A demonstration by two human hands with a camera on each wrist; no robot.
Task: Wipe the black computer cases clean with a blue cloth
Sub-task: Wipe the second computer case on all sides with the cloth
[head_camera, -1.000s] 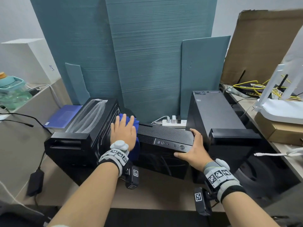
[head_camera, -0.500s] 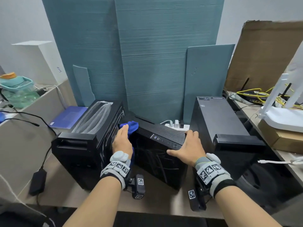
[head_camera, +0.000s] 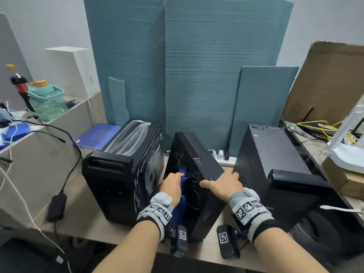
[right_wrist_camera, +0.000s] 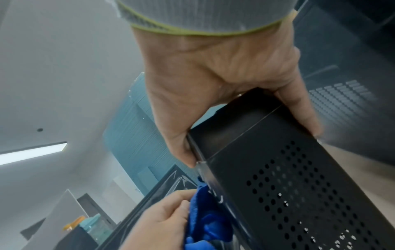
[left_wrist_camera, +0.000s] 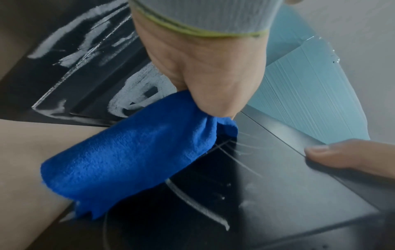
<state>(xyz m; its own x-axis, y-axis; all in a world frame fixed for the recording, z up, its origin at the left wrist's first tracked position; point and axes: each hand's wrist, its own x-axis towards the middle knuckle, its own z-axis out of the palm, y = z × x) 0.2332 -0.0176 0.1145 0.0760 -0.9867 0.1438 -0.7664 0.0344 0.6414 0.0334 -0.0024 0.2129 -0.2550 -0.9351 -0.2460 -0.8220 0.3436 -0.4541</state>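
Note:
Three black computer cases stand on the desk: a left case [head_camera: 122, 174], a slim middle case [head_camera: 199, 170] tilted up on its edge, and a right case [head_camera: 275, 164]. My left hand [head_camera: 173, 186] grips the blue cloth [head_camera: 184, 174] and presses it on the middle case's glossy, streaked left panel [left_wrist_camera: 278, 186]. The cloth [left_wrist_camera: 132, 152] bunches out from under that hand [left_wrist_camera: 205, 76]. My right hand [head_camera: 222, 184] grips the middle case's near top corner [right_wrist_camera: 299, 186], thumb on one side and fingers on the other [right_wrist_camera: 213, 84].
Teal foam boards [head_camera: 197, 75] lean on the wall behind the cases. A white power strip [head_camera: 222, 159] lies behind the middle case. Cardboard [head_camera: 325, 85] and a white router [head_camera: 350, 150] stand at right. A power adapter [head_camera: 57, 205], cables and a water bottle [head_camera: 47, 99] are at left.
The middle case has swung from lying flat to standing tilted on its edge. My left hand with the cloth moved from the case's far end down onto its left panel.

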